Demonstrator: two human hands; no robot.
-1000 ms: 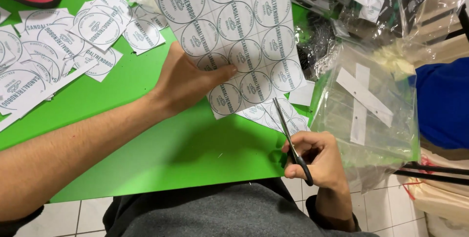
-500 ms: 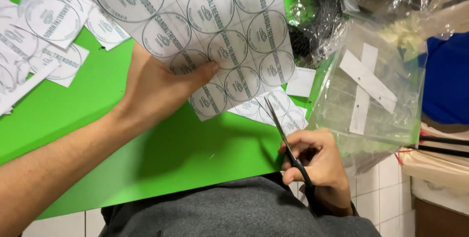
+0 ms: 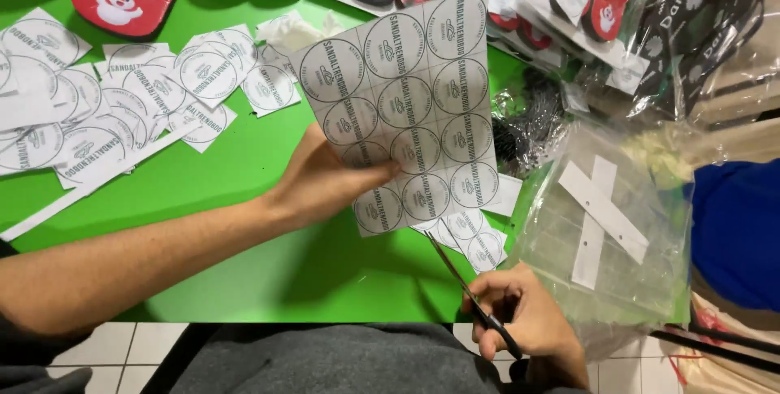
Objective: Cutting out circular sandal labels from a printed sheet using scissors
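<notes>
My left hand [image 3: 325, 183] pinches a printed sheet of round labels [image 3: 406, 110] upright above the green table [image 3: 244, 280] so that the black scissors [image 3: 467, 292], gripped in my right hand [image 3: 524, 317], meet its bottom edge.

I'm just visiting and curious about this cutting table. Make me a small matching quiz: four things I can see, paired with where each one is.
Things:
1. sheet of round labels
2. scissors
3. cut-out labels
4. clear plastic bag

Places:
A. scattered on the green table, far left
B. in the right hand
C. at the table's right edge
D. held up by the left hand

Pairs: 1-D, 2-B, 3-A, 4-C
</notes>
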